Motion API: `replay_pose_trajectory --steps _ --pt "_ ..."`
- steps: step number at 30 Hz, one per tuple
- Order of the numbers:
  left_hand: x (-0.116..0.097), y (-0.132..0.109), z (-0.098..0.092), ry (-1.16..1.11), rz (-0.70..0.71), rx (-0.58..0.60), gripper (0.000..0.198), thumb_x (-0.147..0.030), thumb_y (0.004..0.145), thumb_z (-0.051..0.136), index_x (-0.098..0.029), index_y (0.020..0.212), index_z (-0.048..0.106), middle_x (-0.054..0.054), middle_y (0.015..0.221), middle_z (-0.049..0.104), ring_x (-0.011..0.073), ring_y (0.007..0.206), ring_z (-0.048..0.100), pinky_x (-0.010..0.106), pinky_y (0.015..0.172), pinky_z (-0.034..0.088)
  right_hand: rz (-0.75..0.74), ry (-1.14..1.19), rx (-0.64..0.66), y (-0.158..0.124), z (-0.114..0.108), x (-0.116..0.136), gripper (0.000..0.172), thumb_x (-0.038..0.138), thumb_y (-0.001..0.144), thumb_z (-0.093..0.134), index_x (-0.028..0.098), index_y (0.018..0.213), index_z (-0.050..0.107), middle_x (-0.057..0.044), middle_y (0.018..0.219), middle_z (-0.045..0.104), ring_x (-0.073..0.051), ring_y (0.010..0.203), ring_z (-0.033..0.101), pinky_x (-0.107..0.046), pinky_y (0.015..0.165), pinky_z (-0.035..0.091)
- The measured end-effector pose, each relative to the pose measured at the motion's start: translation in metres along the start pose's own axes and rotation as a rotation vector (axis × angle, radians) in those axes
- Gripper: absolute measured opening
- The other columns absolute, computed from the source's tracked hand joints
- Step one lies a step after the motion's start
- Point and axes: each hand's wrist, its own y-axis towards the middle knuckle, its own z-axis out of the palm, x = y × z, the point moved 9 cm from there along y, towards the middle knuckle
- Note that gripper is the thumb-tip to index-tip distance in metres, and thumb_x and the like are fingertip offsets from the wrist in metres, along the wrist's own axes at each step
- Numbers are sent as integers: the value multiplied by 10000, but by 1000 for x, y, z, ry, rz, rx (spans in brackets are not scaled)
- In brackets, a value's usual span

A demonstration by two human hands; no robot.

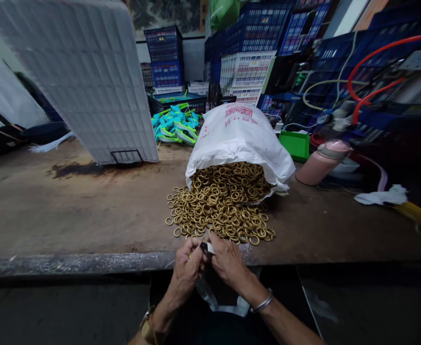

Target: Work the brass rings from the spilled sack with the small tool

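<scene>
My left hand (189, 263) is closed at the table's front edge, its thumb and fingers pinching a small black piece (204, 246). Close beside it, my right hand (228, 258) is closed on a white strip (210, 248) that meets the black piece. Just beyond my fingertips lies a heap of brass-coloured rings (225, 215), spilling from the open mouth of a white sack (232, 139) with red print. Below my hands hangs a pale translucent band (210, 299), partly hidden by them.
A tall white ribbed panel (88, 81) stands on the table (70, 211) at left. Turquoise and green parts (176, 125) lie behind the sack. On the right are a green tray (294, 145), a pink bottle (320, 163) and hoses. Stacked crates (248, 69) rise at the back.
</scene>
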Motion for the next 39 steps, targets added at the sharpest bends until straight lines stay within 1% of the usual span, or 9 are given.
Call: replay_pose_trajectory --steps 4,9,13,15,19,22,26,33,39 --pt "8 -11 4 -60 -81 41 243 -406 787 510 -177 742 441 -67 552 462 27 389 353 129 358 262 125 -117 -48 -1 -10 -15 163 120 762 416 180 881 510 -43 733 631 -150 642 551 -250 540 220" --pt "14 -26 25 -237 -192 220 215 -378 785 540 -183 771 452 -70 538 458 28 368 352 128 331 253 259 -200 -178 -18 -38 -66 218 31 700 422 176 833 516 -30 679 612 -135 617 539 -246 542 224" --pt "24 -22 34 -378 -275 231 246 -384 788 534 -157 721 465 -20 615 524 41 421 407 140 348 311 383 -206 -277 -40 -54 -110 149 99 777 414 179 835 525 -28 670 616 -136 589 543 -244 531 221" --pt "29 -18 36 -403 -302 224 261 -383 786 535 -142 706 477 26 690 565 55 462 443 141 342 311 416 -218 -296 -46 -57 -121 103 168 807 432 183 860 519 -30 691 622 -143 602 554 -244 527 219" --pt "35 -15 39 -451 -341 221 202 -324 782 551 -144 721 483 37 706 580 60 471 456 133 333 290 435 -232 -291 -47 -56 -124 124 263 819 472 194 922 482 -36 779 634 -156 656 579 -243 530 229" --pt "35 -16 44 -507 -370 275 130 -275 773 561 -165 785 491 8 674 558 63 460 458 128 330 270 446 -236 -267 -43 -56 -122 141 257 822 470 202 952 463 -32 809 636 -155 675 586 -244 532 234" --pt "38 -15 49 -553 -400 312 138 -260 759 575 -145 820 529 11 678 539 68 490 477 130 342 280 475 -241 -235 -42 -56 -124 110 245 823 457 206 924 476 -24 814 636 -153 673 585 -245 528 233" --pt "45 -10 52 -537 -422 280 186 -240 695 654 -137 690 500 15 704 538 68 527 491 125 352 285 444 -310 -194 -45 -53 -117 108 155 819 423 185 876 510 -35 861 621 -147 708 575 -248 550 255" --pt "43 -6 53 -424 -356 237 242 -297 651 686 -148 736 516 -22 636 512 53 471 454 126 345 276 396 -238 -220 -50 -50 -115 169 86 794 383 162 886 502 -63 867 607 -131 656 538 -249 557 269"
